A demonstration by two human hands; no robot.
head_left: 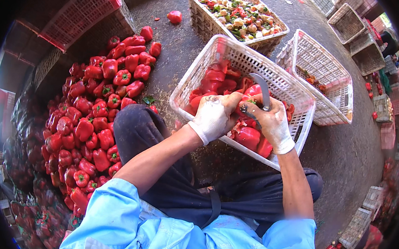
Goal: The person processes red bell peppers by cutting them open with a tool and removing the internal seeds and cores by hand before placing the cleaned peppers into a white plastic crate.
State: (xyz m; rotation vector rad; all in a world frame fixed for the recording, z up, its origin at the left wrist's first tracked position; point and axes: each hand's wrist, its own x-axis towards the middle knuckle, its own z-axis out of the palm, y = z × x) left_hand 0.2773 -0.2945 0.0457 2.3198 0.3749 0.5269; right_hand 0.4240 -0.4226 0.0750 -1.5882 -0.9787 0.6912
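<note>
A curved, sickle-like metal knife (264, 93) is pinched in the grip of the white-gloved right hand (271, 122), its tip hooked leftward, while a glossy red bell pepper (253, 90) is clasped in the grip of the white-gloved left hand (216, 112). Both are held over a white perforated plastic crate (291, 82) partly filled with red peppers (247, 136); on the left, whole red bell peppers (93, 126) are heaped.

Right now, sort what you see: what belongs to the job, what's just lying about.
Job: curved knife in right hand; pepper at left hand; white crate beneath; probably pepper heap.
Lying about, seemingly: lone floor pepper; upper-right crates.
</note>
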